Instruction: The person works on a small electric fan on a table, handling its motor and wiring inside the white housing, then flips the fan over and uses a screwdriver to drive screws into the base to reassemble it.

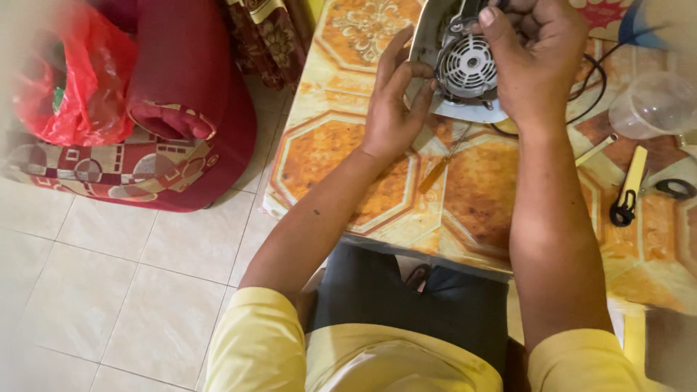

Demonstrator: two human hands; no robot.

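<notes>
A white appliance base with a round slotted motor housing [467, 67] stands on the orange patterned table [341, 160] at the top of the head view. My left hand [392, 101] steadies its left edge with fingers spread along the white shell. My right hand [534, 62] wraps over the right side of the motor, thumb lying across the top of the grille. A black cord [592, 94] runs from the appliance behind my right wrist. An orange-handled screwdriver [439, 168] lies on the table just below the appliance, between my forearms.
A clear plastic cup [653, 105] sits at the right edge. A yellow-handled tool [630, 185] and a small black part [677, 189] lie beside it. A red sofa [167, 116] with a red plastic bag [69, 80] stands to the left, on a tiled floor [109, 290].
</notes>
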